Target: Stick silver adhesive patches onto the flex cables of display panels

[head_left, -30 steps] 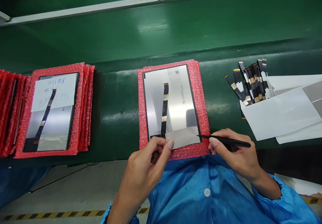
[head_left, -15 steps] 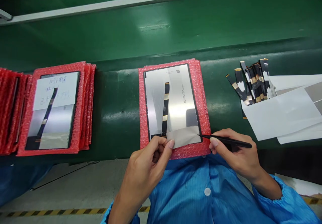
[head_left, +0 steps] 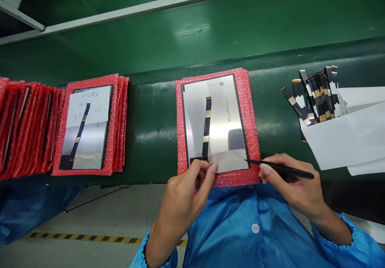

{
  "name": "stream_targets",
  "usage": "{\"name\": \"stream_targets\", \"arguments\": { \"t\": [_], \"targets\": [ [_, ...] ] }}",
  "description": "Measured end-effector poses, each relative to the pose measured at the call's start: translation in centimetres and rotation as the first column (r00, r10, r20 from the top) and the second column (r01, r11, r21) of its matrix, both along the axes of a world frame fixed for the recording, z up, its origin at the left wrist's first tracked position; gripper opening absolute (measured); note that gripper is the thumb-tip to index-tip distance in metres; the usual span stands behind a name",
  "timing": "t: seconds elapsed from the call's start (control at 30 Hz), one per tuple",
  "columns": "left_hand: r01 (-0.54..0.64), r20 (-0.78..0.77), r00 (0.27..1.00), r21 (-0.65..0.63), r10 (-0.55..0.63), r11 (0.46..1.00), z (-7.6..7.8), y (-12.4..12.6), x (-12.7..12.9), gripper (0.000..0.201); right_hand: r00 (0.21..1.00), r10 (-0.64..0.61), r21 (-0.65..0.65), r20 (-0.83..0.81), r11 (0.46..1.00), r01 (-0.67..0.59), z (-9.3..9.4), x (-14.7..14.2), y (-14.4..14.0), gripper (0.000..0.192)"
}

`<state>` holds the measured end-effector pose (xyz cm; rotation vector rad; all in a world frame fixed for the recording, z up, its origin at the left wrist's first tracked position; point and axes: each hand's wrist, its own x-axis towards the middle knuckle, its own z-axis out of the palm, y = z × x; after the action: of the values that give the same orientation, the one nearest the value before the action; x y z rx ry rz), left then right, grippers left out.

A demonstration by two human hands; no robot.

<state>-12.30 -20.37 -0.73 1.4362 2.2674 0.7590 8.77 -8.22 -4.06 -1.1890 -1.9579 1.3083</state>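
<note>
A silver display panel with a black-and-gold flex cable lies on a stack of red bubble-wrap sheets at the bench's near edge. A pale rectangular film piece sits across the panel's near end. My left hand pinches the film's left corner with thumb and forefinger. My right hand holds black tweezers, their tip touching the film's right edge at the panel's near right corner.
On the left stands another red bubble-wrap stack topped by a panel bearing a handwritten paper label, with more red sheets beyond. On the right, several loose flex cables rest on white paper sheets. The green bench surface extends behind.
The view has shifted, so everything sits a little further right in the frame. Both hands keep their grips at the panel's near end.
</note>
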Motion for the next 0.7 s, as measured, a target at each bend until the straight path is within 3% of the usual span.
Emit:
{"name": "stream_targets", "arguments": {
  "t": [0.7],
  "targets": [
    [0.042, -0.063, 0.997, -0.022, -0.044, 0.999, -0.41, -0.16, -0.22, 0.021, 1.000, 0.008, 0.012, -0.003, 1.000, -0.008, 0.12, -0.04, -0.02, 0.009]
  ]
}}
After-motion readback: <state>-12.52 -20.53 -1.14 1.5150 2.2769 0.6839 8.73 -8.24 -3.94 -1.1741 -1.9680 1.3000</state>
